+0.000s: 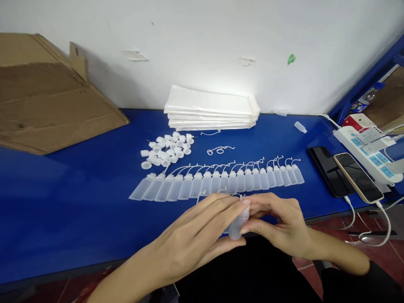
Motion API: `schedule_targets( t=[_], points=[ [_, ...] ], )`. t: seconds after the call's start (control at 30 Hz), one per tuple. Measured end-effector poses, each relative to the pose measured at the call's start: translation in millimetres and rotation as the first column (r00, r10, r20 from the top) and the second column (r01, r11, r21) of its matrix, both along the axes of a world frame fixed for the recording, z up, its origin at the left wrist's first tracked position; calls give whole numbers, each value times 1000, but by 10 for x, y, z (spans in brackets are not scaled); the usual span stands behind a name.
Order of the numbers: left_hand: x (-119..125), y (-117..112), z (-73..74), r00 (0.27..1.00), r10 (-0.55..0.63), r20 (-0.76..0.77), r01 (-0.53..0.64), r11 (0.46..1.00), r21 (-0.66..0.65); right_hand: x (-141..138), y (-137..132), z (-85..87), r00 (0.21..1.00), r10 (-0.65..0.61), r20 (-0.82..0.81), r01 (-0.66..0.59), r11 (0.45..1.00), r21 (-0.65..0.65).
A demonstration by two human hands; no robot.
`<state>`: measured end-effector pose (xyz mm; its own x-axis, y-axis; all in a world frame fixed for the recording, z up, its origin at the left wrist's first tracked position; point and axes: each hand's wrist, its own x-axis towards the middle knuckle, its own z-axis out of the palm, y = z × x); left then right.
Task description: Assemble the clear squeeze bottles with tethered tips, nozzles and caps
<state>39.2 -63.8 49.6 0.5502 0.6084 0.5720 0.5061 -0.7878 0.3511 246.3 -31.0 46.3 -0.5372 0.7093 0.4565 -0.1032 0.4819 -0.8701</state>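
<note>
both hands meet near the front edge of the blue table (94, 214): the left hand (195, 235) is closed on a small bottle (239, 227), fingertips at its top, thumb by its base, while the right hand (280, 219) pinches it from the other side. it leans a little, just this side of the row of bottles (206, 183), with the loose white caps (172, 148) farther back. light grip, i'd say; those walls look soft, so steady the neck and keep it straight.
</note>
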Motion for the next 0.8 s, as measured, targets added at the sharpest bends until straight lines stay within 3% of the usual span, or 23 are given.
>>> schedule_targets(
  t=[0.13, 0.3, 0.53, 0.67, 0.8],
  points=[
    [-24, -16, 20, 1000, 25, 6, -24, 1000, -20, 8, 14, 56, 1000, 15, 20, -16, 999, 36],
    [-33, -17, 52, 998, 23, -52, -26, 999, -45, 31, 14, 90, 995, -51, 87, 30, 975, 221],
    [2, 6, 28, 991, 132, -19, -123, 959, 253, 60, -111, 9, 957, -245, 156, 149, 875, 460],
    [12, -20, -26, 983, 184, 2, -172, 919, 355, 80, -161, -9, 945, -277, 174, 180, 885, 430],
    [27, -82, -97, 972, 234, -25, -203, 888, 412, 59, -126, 14, 976, -192, 102, 164, 958, 236]
  ],
)
